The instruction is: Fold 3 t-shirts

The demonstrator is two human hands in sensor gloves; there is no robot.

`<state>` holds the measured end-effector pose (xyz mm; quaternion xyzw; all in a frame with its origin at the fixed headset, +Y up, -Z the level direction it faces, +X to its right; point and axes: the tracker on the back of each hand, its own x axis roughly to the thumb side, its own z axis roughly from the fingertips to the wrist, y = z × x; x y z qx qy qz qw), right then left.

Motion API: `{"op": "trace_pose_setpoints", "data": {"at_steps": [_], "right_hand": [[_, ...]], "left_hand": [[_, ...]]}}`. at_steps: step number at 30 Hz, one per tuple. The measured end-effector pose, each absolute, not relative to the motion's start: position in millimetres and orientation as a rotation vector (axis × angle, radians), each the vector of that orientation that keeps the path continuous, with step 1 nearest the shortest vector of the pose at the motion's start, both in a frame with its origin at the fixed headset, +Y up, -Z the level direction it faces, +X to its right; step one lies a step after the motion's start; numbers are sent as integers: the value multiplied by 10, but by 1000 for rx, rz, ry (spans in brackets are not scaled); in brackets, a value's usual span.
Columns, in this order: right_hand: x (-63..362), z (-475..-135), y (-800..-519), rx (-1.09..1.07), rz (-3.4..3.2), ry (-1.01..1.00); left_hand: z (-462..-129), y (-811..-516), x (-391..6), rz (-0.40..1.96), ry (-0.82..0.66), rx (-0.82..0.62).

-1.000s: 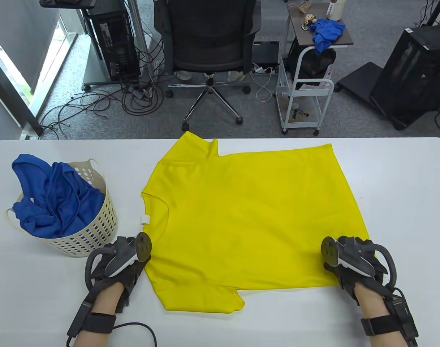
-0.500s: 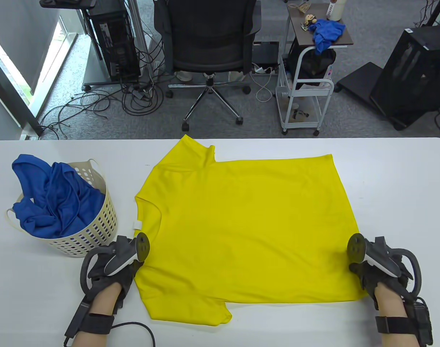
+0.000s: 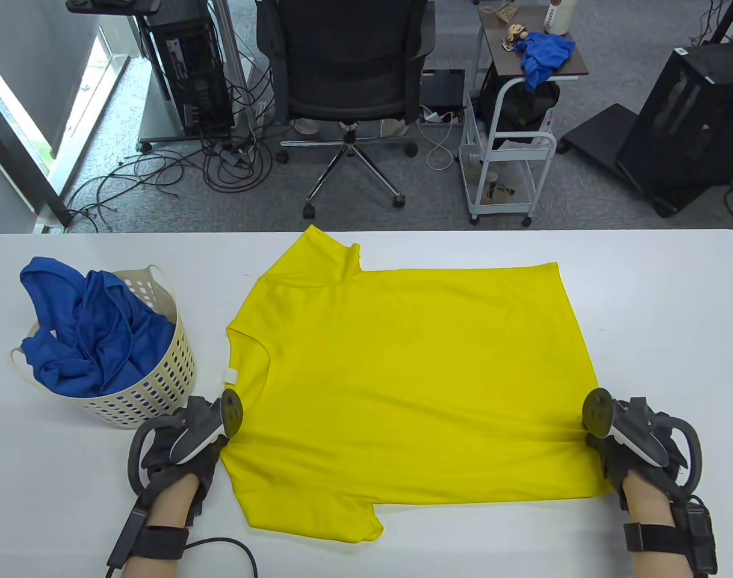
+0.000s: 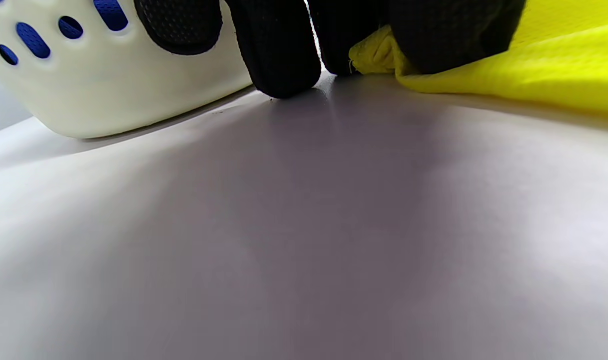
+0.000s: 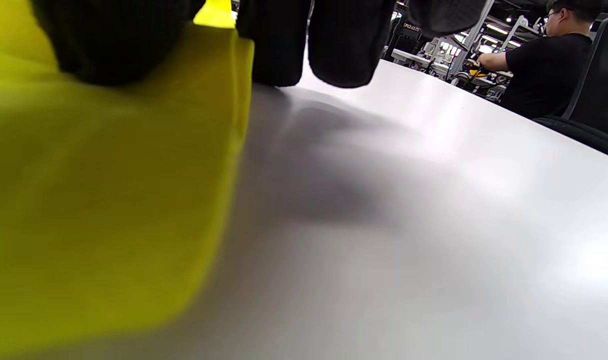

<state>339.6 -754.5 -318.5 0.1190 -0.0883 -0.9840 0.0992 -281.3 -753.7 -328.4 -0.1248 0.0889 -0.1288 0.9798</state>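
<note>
The left hand [image 3: 183, 448] pinched the shoulder edge of the yellow t-shirt [image 3: 402, 373] at about 8 o'clock on the counter [image 3: 673, 301], and the right hand [image 3: 640, 448] gripped the bottom hem at about 4 o'clock. To do this step well, I think both hands should have pulled apart gently and evenly, low over the counter, so the cloth went flat without sliding. The shirt lay spread in the middle of the counter, neck toward 9 o'clock, hem toward 3 o'clock. It was bright yellow, mostly smooth, with small pull lines near the right hand. One sleeve stuck out at 6 o'clock, the other at 12 o'clock. A white basket [image 3: 156, 385] with blue t-shirts [image 3: 89, 325] sat at 9 o'clock.
</note>
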Motion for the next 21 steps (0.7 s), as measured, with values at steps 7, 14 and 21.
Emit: {"op": "trace_pose_setpoints", "data": {"at_steps": [7, 14, 21], "right_hand": [[3426, -3162, -7430, 375, -2891, -198], [3517, -2821, -6752, 573, -2900, 766], [3645, -3019, -7270, 400, -3027, -396]], "left_hand": [[-3262, -7440, -2848, -226, 169, -177], [-2910, -6705, -2723, -182, 165, 418], [-3097, -7213, -2755, -279, 190, -323]]}}
